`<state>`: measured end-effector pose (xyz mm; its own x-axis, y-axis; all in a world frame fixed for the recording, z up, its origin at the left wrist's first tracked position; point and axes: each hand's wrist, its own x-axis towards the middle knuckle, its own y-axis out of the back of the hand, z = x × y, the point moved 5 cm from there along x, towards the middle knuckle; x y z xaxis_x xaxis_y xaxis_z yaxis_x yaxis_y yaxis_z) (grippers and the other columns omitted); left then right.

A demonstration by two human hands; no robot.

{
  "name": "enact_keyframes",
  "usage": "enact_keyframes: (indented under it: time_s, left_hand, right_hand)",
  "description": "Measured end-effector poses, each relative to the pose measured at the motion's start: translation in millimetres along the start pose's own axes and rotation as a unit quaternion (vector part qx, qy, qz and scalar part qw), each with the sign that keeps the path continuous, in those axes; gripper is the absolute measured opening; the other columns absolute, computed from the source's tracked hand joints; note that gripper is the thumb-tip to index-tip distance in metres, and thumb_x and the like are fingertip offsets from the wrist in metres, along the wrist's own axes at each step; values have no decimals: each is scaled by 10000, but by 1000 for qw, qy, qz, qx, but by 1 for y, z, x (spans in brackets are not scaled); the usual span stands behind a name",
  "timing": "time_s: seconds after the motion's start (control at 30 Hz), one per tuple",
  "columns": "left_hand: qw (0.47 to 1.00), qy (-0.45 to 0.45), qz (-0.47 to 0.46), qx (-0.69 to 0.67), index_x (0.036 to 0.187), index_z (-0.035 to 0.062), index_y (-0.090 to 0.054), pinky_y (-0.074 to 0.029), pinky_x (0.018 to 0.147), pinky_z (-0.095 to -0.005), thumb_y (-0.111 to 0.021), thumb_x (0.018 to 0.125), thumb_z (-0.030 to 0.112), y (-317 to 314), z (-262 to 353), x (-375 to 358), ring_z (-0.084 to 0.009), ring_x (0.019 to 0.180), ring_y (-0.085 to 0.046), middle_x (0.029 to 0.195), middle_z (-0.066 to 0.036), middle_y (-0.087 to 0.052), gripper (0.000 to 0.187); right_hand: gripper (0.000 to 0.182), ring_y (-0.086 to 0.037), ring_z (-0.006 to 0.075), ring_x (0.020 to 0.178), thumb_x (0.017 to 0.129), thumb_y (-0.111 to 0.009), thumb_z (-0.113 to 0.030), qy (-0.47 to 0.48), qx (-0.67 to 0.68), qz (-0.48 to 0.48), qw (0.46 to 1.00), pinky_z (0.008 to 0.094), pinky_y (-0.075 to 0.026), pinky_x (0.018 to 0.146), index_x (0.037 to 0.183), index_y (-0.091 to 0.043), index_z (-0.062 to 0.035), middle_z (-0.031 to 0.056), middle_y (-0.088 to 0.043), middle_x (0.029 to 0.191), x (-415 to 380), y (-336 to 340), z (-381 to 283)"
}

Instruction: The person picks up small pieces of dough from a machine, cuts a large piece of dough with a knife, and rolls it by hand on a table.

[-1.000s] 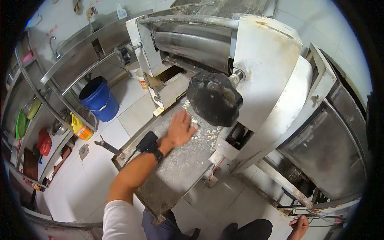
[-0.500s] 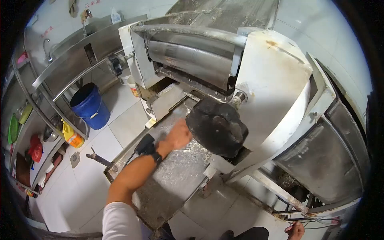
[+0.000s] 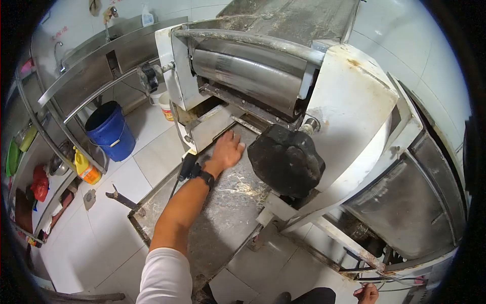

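metal tray point(image 3: 217, 238) sits low in front of the machine, left of and below the black knob point(image 3: 286, 161) in my view. pale crumbs point(image 3: 243, 188) are scattered on it, just left of the knob. my left hand point(image 3: 226, 152) is palm down on the tray's far part, left of the knob, fingers close together, thumb apart. grip loosely open, nothing visible in it; i can't tell what's under the palm. watch point(image 3: 206, 178) and a small black device point(image 3: 188, 167) at that wrist. my right hand point(image 3: 366, 293) is well below and right of the knob, fingers bent, near some cables point(image 3: 395, 279); can't tell if it holds anything. steel roller point(image 3: 248, 76) is above and left of the knob, white housing point(image 3: 349, 116) right behind it. well left of the knob: blue bucket point(image 3: 112, 134) on the tiles, yellow bottle point(image 3: 86, 167) just beside it.
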<state>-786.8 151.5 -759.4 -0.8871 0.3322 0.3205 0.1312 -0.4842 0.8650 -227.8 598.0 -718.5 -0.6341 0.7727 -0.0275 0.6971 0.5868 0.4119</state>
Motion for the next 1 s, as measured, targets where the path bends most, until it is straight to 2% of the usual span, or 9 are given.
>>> enact_keyframes:
  time_s: [0.07, 0.13, 0.3, 0.33, 0.43, 0.53, 0.7, 0.83, 1.0]
  left_hand:
    - [994, -16, -78, 69, 1354, 12, -596, -320, 1185, -467, -436, 1026, 373, -15, 12, -14, -410, 1405, -418, 1475, -290, -472, 513]
    - [957, -169, -131, -197, 1218, -19, -659, -347, 1173, -458, -533, 955, 119, -17, 56, -71, -399, 1413, -416, 1416, -239, -548, 322]
    - [927, -164, -192, -277, 1223, -30, -642, -403, 1132, -452, -542, 857, -52, 58, 104, -113, -393, 1351, -484, 1370, -225, -577, 379]
    - [917, -79, -199, -337, 1224, -21, -647, -420, 1114, -450, -559, 833, -31, 69, 102, -102, -405, 1303, -517, 1350, -219, -588, 400]
    - [959, -74, -83, -259, 1218, -8, -651, -454, 1073, -448, -593, 823, 35, 28, 74, -59, -406, 1272, -537, 1349, -219, -587, 401]
    - [962, -189, -35, -194, 1187, 13, -658, -490, 1013, -452, -617, 824, 108, -7, 94, -33, -413, 1187, -582, 1316, -215, -600, 377]
    - [933, -229, -165, -225, 1120, 58, -695, -521, 913, -465, -629, 795, 106, -45, 127, -63, -409, 1001, -645, 1108, -191, -689, 335]
    - [898, -233, -317, -198, 1089, 6, -705, -512, 923, -457, -587, 887, 71, 5, 101, -107, -380, 1048, -645, 1141, -187, -688, 243]
    - [935, -208, -152, -246, 1045, 76, -753, -513, 855, -458, -621, 793, 32, 58, 87, -106, -351, 975, -660, 1071, -159, -704, 287]
  right_hand:
    - [401, -588, 145, 676, 1029, -604, -379, -6, 5, 10, 1000, 296, -497, 663, 868, -675, -18, 45, -630, 723, -1, 6, -1]
    - [390, -593, 146, 680, 1028, -605, -370, -13, 3, 5, 1000, 297, -501, 669, 869, -676, -21, 45, -634, 729, 1, 13, 8]
    - [327, -617, 153, 702, 1033, -602, -318, -26, 46, -7, 999, 300, -515, 687, 859, -659, -47, 51, -655, 759, 20, -5, 23]
    - [323, -618, 154, 703, 1034, -603, -314, -15, 38, -21, 999, 301, -516, 684, 861, -660, -47, 52, -655, 760, 20, -7, 25]
    - [318, -624, 154, 712, 1031, -615, -305, 10, 23, -56, 998, 306, -520, 669, 859, -661, -42, 60, -666, 771, 14, -11, 17]
    - [327, -589, 138, 679, 1038, -603, -298, -10, 6, -23, 1000, 285, -500, 651, 856, -651, -31, 56, -640, 750, -1, -7, 2]
    - [325, -571, 121, 668, 1039, -598, -295, -8, 1, -4, 1000, 278, -479, 627, 851, -649, -35, 45, -623, 733, -13, 7, -5]
    - [275, -591, 136, 663, 1039, -589, -250, -22, -6, -5, 1000, 287, -494, 631, 900, -667, -26, 52, -646, 748, -9, 7, 6]
    - [224, -617, 152, 690, 1027, -605, -212, -3, 8, -28, 1000, 302, -524, 649, 921, -673, -27, 68, -664, 763, 0, -3, 24]
